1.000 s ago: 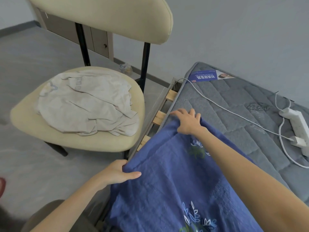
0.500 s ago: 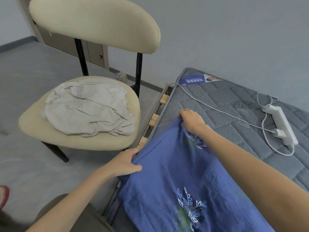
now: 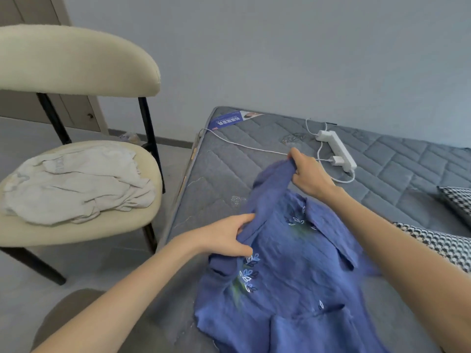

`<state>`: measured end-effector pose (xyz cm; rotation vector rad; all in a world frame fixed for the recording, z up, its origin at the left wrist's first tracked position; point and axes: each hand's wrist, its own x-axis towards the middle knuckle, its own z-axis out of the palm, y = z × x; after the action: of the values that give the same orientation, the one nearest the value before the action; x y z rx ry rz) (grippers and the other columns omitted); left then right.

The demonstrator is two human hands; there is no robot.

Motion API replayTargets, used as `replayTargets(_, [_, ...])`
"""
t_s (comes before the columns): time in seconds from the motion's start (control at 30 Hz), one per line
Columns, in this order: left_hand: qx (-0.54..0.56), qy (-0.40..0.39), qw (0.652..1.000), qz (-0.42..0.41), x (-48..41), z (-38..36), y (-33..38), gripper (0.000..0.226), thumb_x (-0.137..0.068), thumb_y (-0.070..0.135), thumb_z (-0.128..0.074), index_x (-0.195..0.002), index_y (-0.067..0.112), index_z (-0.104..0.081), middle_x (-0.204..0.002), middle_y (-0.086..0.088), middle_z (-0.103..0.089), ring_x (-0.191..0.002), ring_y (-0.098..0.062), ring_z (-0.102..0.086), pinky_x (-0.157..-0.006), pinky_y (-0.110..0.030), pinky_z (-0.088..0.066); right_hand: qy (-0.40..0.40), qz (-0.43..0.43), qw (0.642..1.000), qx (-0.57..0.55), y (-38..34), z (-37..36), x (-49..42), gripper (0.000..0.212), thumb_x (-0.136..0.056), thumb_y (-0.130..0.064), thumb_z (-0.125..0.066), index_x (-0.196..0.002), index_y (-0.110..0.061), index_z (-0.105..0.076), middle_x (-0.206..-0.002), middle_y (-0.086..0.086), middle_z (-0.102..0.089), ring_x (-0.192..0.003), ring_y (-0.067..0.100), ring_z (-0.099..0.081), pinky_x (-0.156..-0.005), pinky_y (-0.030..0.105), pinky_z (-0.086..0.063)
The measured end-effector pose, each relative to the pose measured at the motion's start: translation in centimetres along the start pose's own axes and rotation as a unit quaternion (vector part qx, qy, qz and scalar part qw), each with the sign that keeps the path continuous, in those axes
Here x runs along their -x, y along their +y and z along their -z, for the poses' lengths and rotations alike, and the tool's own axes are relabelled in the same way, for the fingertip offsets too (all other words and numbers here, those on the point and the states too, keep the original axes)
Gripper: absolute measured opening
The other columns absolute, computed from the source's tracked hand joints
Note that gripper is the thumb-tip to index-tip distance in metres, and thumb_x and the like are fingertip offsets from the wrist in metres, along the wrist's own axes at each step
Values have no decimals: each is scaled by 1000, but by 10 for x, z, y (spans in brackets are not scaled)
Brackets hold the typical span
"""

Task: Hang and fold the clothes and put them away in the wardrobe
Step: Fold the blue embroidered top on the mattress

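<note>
right hand (image 3: 308, 174) pinches a bunched end of the blue shirt (image 3: 293, 276), raised off the mattress (image 3: 382, 200); left hand (image 3: 229, 235) grips a fold at the near edge, by the stitched leaves. the rest of the shirt lies rumpled on the mattress. best play here, i'd say: draw the two holds apart to pull it taut, lay it flat short of the power strip (image 3: 336, 151) and its cable, then smooth it before folding. off left, a pale garment (image 3: 76, 184) waits crumpled on the chair (image 3: 76, 240).
</note>
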<state>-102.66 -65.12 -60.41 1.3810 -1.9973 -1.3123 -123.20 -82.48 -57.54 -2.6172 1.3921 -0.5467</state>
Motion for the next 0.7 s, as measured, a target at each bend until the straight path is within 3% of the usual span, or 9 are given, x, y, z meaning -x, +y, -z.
replayTargets(0.1, [-42, -73, 996, 8, -15, -37, 17, 38, -80, 12, -68, -87, 37, -41, -80, 14, -46, -64, 3, -45, -59, -10, -37, -1, -46, 999, 10, 29, 7, 46, 16, -80, -1, -52, -90, -5, -41, -84, 14, -55, -73, 36, -47, -63, 46, -40])
replayTargets(0.17, [-44, -118, 991, 38, -24, -64, 22, 40, -81, 17, -68, -112, 30, -46, -103, 7, -56, -86, -5, -56, -77, -23, -50, -46, -87, 995, 32, 48, -1, 72, 15, -82, -2, -50, -93, -5, -41, -93, 16, -55, -79, 37, -51, -66, 46, -41])
replayTargets(0.23, [10, -166, 982, 90, -29, -90, 24, 63, -83, 19, -70, -136, 25, -36, -117, 0, -58, -102, -18, -62, -79, -38, -58, -121, -114, 985, 37, 65, -13, 94, 22, -83, 1, -46, -105, -4, -46, -114, 17, -53, -100, 37, -54, -79, 42, -42])
replayTargets(0.3, [111, -219, 959, 141, -31, -112, 24, 82, -86, 22, -70, -149, 33, -18, -111, -1, -58, -92, -21, -67, -71, -33, -60, -176, -147, 973, 10, 77, -24, 112, 34, -85, 0, -46, -118, -6, -49, -133, 11, -45, -119, 33, -48, -95, 41, -41])
replayTargets(0.37, [151, -238, 946, 162, -31, -124, 21, 86, -88, 23, -68, -151, 33, -11, -115, -4, -59, -82, -23, -69, -69, -31, -60, -178, -191, 965, -6, 86, -29, 125, 42, -86, -3, -47, -127, -13, -49, -141, 6, -40, -126, 30, -45, -100, 45, -41])
replayTargets(0.43, [149, -205, 956, 150, -32, -127, 14, 74, -89, 22, -67, -150, 25, -25, -117, -6, -61, -73, -18, -69, -59, -26, -58, -149, -223, 963, -15, 91, -32, 131, 43, -87, -5, -47, -128, -15, -50, -141, 9, -42, -127, 31, -44, -100, 44, -41])
replayTargets(0.53, [66, -92, 989, 96, -31, -115, 0, 45, -86, 26, -68, -129, 24, -53, -96, 4, -68, -57, -4, -60, -50, -20, -48, -80, -274, 957, -61, 86, -34, 133, 38, -90, -7, -44, -127, -11, -50, -136, 17, -45, -123, 33, -46, -97, 37, -39])
replayTargets(0.6, [-31, -25, 997, 61, -26, -103, -14, 34, -80, 32, -73, -112, 29, -62, -86, 10, -65, -59, 0, -53, -61, -21, -49, -26, -308, 945, -108, 74, -37, 134, 33, -93, -12, -45, -126, -10, -48, -132, 16, -47, -120, 32, -48, -94, 36, -39])
replayTargets(0.7, [-132, -39, 989, 52, -8, -90, -38, 44, -69, 42, -80, -107, 36, -58, -95, 7, -52, -76, 1, -49, -74, -13, -40, -4, -308, 948, -75, 49, -46, 145, 33, -94, -23, -51, -126, -15, -49, -129, 10, -47, -120, 32, -40, -94, 41, -38])
